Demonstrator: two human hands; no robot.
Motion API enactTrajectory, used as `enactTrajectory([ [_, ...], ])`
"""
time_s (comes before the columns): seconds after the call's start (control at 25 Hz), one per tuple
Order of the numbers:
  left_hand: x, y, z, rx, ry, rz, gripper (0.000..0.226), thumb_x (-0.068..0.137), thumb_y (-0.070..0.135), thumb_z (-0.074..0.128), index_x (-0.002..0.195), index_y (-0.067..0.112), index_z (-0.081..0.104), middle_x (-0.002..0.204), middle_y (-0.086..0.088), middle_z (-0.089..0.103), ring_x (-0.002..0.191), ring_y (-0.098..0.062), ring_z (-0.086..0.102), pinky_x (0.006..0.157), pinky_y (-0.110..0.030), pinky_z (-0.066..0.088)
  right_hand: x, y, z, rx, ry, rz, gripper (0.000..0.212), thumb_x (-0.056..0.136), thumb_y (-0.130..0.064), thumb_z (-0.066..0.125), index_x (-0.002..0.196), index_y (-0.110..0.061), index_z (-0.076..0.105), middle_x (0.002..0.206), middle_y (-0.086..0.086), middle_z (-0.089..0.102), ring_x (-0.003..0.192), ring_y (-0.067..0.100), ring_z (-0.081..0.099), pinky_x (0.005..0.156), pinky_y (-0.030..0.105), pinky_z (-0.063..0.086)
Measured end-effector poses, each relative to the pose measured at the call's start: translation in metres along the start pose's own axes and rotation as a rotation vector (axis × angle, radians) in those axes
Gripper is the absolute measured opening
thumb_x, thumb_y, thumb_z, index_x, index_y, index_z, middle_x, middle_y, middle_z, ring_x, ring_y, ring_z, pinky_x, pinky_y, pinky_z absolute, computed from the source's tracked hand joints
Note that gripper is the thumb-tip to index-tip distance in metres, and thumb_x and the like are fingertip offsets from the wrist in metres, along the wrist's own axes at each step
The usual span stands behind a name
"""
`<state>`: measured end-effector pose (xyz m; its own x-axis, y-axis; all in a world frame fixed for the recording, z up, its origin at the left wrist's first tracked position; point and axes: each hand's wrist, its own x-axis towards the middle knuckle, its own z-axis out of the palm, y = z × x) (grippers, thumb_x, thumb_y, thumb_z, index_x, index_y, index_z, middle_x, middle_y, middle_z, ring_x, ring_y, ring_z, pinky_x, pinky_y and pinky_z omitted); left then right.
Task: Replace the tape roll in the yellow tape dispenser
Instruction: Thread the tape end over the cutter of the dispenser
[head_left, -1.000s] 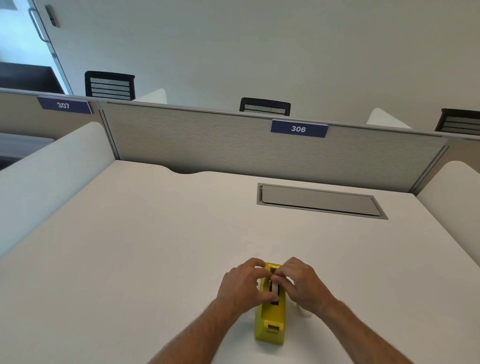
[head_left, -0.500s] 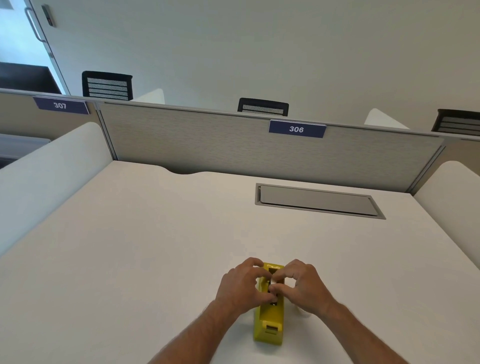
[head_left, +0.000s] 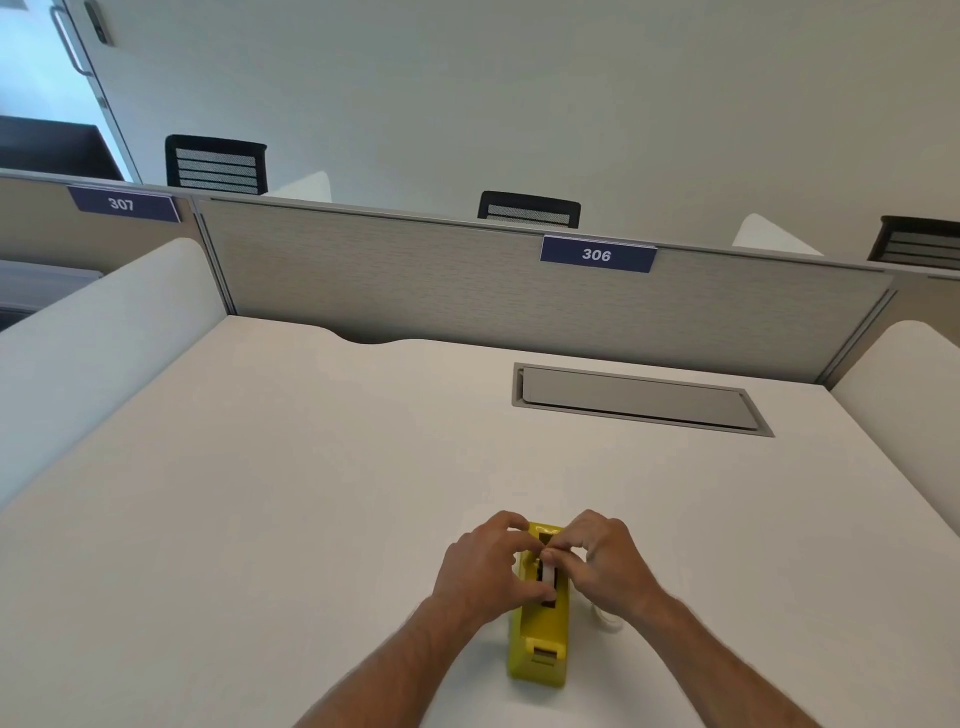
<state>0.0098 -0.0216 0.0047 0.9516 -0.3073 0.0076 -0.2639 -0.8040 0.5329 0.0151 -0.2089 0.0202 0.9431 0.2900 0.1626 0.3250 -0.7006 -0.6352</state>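
— Counting what's here?
— One yellow tape dispenser (head_left: 537, 636) on the white desk (head_left: 260, 519), near its front edge, with two hands over it.
— Fingers?
— Left hand (head_left: 485, 569) and right hand (head_left: 605, 564) both pinch a white tape roll (head_left: 548, 571), seemingly in the slot.

Both hands are meeting over the yellow tape dispenser (head_left: 537, 644), which is sitting lengthwise on the white table (head_left: 260, 519) with its cutter end pointing toward the camera. The left hand (head_left: 485, 569) is curling against the dispenser's left side, and the right hand (head_left: 608, 564) is closing in from the right. Their fingers (head_left: 563, 555) are pinching a white tape roll (head_left: 547, 572) sitting in the dark slot on top. Something small and white (head_left: 608, 619) is peeking out beside the right wrist. Farther back, a grey hatch (head_left: 639, 400) is lying flush in the table.
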Motion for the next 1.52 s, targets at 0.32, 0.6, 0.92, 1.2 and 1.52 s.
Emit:
enactTrajectory([
  [0.32,0.002,-0.001,0.001,-0.029,0.001,0.002,0.061,0.061,0.072,0.074,0.113,0.043,0.066,0.131,0.022,0.050,0.093,-0.004,0.062,0.074,-0.023,0.049,-0.001,0.000,-0.004,0.005,-0.045,0.014,0.006,0.087,-0.024,0.073,0.088,-0.027,0.078,0.081,-0.007,0.069,0.083,0.007,0.061,0.074,0.032,0.053],
  [0.6,0.003,-0.002,0.002,-0.056,0.002,0.000,0.059,0.061,0.071,0.075,0.111,0.041,0.068,0.129,0.022,0.051,0.094,-0.005,0.060,0.075,-0.022,0.049,-0.009,-0.004,-0.007,0.040,-0.071,-0.023,0.012,0.079,-0.022,0.080,0.087,-0.031,0.077,0.082,-0.022,0.073,0.091,0.006,0.060,0.081,0.031,0.051],
  [0.92,0.004,-0.001,0.000,-0.050,-0.010,-0.008,0.058,0.060,0.069,0.076,0.110,0.040,0.068,0.127,0.023,0.051,0.094,-0.005,0.061,0.080,-0.030,0.056,-0.016,-0.008,0.005,0.011,0.053,-0.013,0.019,0.076,-0.014,0.081,0.084,-0.031,0.079,0.086,-0.021,0.071,0.088,0.007,0.063,0.077,0.031,0.053],
  [1.2,0.003,-0.001,-0.003,-0.059,-0.013,-0.002,0.056,0.061,0.066,0.076,0.109,0.039,0.069,0.127,0.023,0.051,0.094,-0.007,0.060,0.079,-0.028,0.053,-0.018,-0.016,0.009,-0.077,0.061,-0.011,0.005,0.084,-0.016,0.072,0.082,-0.021,0.073,0.087,-0.009,0.067,0.086,0.010,0.056,0.075,0.031,0.052],
  [1.52,0.001,-0.003,0.002,-0.194,-0.023,-0.002,0.060,0.060,0.061,0.077,0.116,0.044,0.063,0.131,0.023,0.046,0.099,-0.002,0.055,0.083,-0.026,0.054,-0.014,-0.019,0.011,-0.164,0.021,0.014,0.008,0.094,-0.021,0.059,0.086,-0.020,0.060,0.091,-0.006,0.056,0.087,0.009,0.049,0.071,0.024,0.050],
])
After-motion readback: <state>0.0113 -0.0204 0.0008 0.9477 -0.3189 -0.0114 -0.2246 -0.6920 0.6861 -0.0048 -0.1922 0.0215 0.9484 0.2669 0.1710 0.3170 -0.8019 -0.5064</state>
